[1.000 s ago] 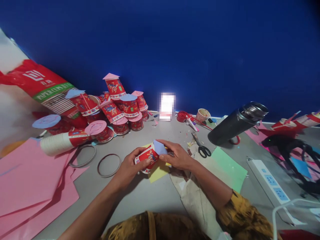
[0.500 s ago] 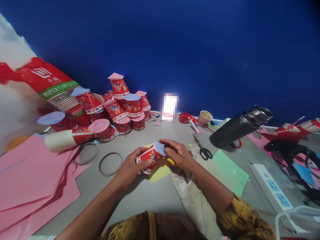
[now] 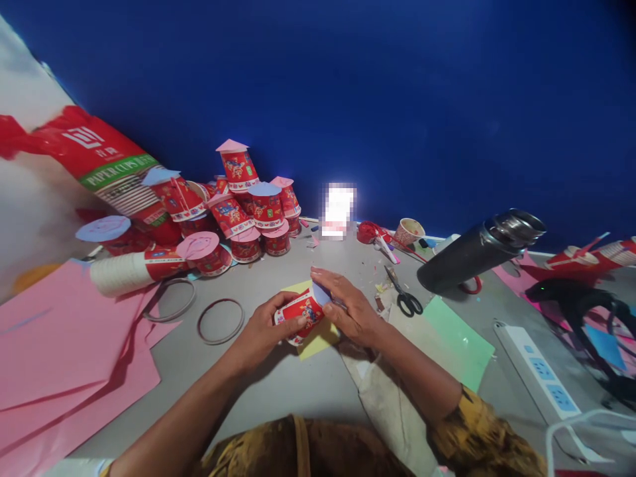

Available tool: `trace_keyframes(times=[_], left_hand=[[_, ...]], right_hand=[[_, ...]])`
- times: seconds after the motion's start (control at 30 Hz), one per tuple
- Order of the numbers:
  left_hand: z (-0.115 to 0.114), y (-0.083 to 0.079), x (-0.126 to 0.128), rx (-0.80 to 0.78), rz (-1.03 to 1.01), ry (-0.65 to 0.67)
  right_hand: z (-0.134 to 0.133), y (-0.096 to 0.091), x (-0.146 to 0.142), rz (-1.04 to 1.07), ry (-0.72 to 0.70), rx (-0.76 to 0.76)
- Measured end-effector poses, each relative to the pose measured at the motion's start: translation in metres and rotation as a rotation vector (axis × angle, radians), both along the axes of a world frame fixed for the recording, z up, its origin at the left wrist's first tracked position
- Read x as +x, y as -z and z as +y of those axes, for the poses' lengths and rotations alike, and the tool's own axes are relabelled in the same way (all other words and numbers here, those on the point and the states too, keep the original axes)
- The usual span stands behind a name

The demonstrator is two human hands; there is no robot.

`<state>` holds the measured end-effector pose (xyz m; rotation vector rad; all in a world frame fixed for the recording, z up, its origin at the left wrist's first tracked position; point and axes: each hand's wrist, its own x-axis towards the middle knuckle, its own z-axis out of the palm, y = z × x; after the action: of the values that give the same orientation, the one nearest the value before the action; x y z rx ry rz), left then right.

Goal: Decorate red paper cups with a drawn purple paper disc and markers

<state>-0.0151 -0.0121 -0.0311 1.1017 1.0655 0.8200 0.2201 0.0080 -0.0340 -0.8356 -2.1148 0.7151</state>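
My left hand (image 3: 278,324) is wrapped round a red printed paper cup (image 3: 305,310), which lies tilted with its base end toward my right. On that end sits a piece of blue paper (image 3: 320,293). My right hand (image 3: 350,305) lies over the blue paper with fingers stretched out and the thumb lower down, touching it; part of the paper is hidden by the fingers. Below the cup a yellow paper sheet (image 3: 318,341) rests on the grey table.
Red cups with pink and blue paper tops (image 3: 265,205) are piled back left, near a cup stack (image 3: 119,275) and pink sheets (image 3: 59,331). Two rings, one a grey ring (image 3: 199,321), lie left. Scissors (image 3: 408,301), green paper (image 3: 457,341), a black flask (image 3: 467,258) and a power strip (image 3: 536,368) are right.
My right hand has shifted from the edge of the blue paper to lie across it, its fingers now covering more. The blue paper sits closer against the cup. My left hand keeps its hold.
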Motion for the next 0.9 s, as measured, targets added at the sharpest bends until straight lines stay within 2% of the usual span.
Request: trace_keyframes(times=[0.3, 0.53, 0.63, 0.8, 0.9], left_hand=[[-0.003, -0.0069, 0.0037, -0.072, -0.1, -0.001], [-0.0039, -0.0038, 0.0037, -0.141, -0.221, -0.003], [-0.0033, -0.0022, 0.0042, -0.204, -0.316, -0.01], [-0.0009, -0.0044, 0.0051, -0.255, -0.5, 0.071], [-0.0007, -0.0053, 0.0047, -0.262, -0.534, 0.089]], right_hand=[[-0.0025, 0.0024, -0.0039, -0.018, -0.014, -0.051], [-0.0029, 0.0045, -0.0022, -0.006, 0.02, -0.07], [-0.0016, 0.0049, -0.0007, -0.005, -0.01, -0.052], [-0.0004, 0.006, -0.0025, 0.029, 0.019, -0.101], [-0.0005, 0.0052, -0.0038, 0.081, 0.027, -0.13]])
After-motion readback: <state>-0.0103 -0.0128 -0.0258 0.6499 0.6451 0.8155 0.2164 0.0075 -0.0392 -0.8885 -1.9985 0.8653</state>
